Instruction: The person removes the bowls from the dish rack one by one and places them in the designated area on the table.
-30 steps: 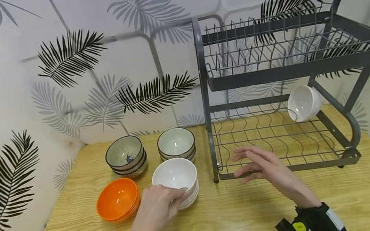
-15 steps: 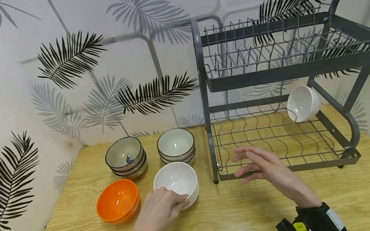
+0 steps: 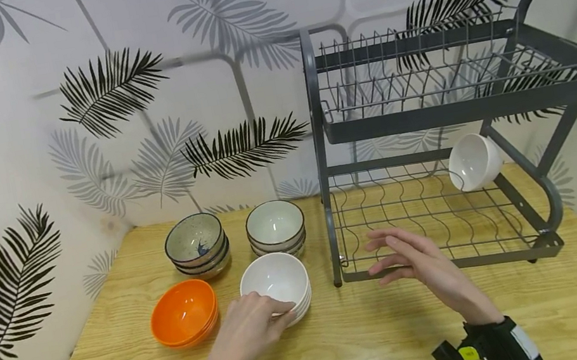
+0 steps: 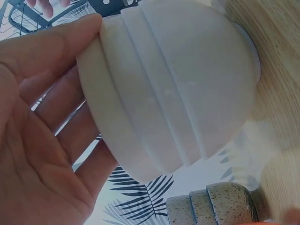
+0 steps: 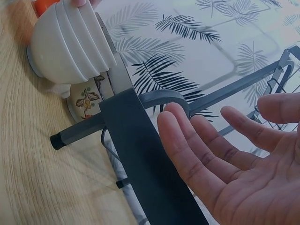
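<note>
The left hand (image 3: 246,332) is grasping the white stack (image 3: 278,285), a pile of nested white bowls sitting on the surface (image 3: 352,342) just left of the rack (image 3: 428,117). In the left wrist view its fingers (image 4: 51,47) are curling around the rim of the top bowl, with the thumb over the edge; the top bowl is lying empty. The right hand (image 3: 415,260) is hovering released, fingers straight and spread, palm facing left, in front of the rack's lower tier and holding nothing.

One white bowl (image 3: 473,160) is leaning on its side at the back right of the lower tier, its mouth facing left and nothing inside. The upper tier is holding no dishes that show. Left of the white stack, orange bowls (image 3: 184,311) are sitting nested. Behind them, speckled bowls (image 3: 195,244) and pale bowls (image 3: 275,226) are standing in two stacks side by side, their top bowls empty.
</note>
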The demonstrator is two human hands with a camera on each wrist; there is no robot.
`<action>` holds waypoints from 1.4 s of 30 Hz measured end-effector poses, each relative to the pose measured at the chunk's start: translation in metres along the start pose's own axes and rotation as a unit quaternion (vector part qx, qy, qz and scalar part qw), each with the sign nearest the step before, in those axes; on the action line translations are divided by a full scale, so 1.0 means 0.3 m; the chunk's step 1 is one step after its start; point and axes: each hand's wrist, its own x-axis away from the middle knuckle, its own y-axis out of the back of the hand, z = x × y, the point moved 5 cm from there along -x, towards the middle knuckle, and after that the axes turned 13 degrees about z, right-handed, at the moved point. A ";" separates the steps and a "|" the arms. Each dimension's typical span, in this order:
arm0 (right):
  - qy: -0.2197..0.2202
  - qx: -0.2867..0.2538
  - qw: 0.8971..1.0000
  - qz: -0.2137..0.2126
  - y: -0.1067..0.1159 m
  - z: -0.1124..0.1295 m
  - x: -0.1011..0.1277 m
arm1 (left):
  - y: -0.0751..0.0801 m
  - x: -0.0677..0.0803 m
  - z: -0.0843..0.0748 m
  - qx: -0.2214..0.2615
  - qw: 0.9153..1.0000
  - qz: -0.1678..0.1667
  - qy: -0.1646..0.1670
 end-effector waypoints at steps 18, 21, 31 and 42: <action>0.018 0.063 0.992 -0.108 0.070 0.056 0.013 | 0.002 -0.008 0.026 0.109 0.993 -0.014 0.049; 0.049 0.069 0.988 -0.133 0.108 0.091 0.018 | -0.002 -0.010 0.027 0.123 0.991 -0.017 0.043; 0.098 0.045 0.965 -0.240 0.262 0.190 0.032 | -0.001 -0.012 0.026 0.137 0.990 -0.022 0.027; -0.002 0.110 0.919 -0.378 0.452 0.194 0.049 | 0.007 -0.009 0.020 0.140 0.990 -0.025 0.014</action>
